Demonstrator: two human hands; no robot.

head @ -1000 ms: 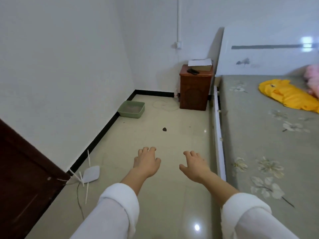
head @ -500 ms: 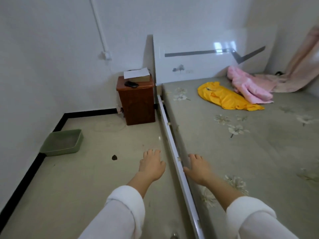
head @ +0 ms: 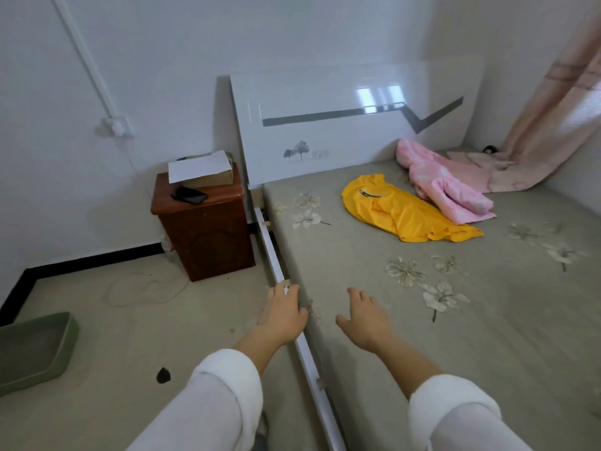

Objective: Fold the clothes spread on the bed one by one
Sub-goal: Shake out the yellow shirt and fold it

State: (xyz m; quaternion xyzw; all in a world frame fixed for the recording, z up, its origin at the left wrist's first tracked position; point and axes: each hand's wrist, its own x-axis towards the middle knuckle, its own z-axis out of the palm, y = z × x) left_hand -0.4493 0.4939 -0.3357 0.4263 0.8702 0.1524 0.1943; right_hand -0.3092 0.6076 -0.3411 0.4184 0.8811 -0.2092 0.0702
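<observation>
The yellow garment [head: 403, 211] lies crumpled at the far end of your bed [head: 374, 320], touching the pink garment [head: 445, 187] to its right. Your left hand [head: 282, 315] and right hand [head: 366, 319] hover near, fingers relaxed, grasping nothing.

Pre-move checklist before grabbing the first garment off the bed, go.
1. Left hand free: ok, open, holds nothing.
2. Right hand free: ok, open, above the bed.
3. Yellow garment in view: ok, crumpled, unfolded.
4. Yellow garment free to lift: not ok, pink garment overlaps its far edge.
5. Garments within reach: likely not ok, both lie near the headboard, beyond the hands.
</observation>
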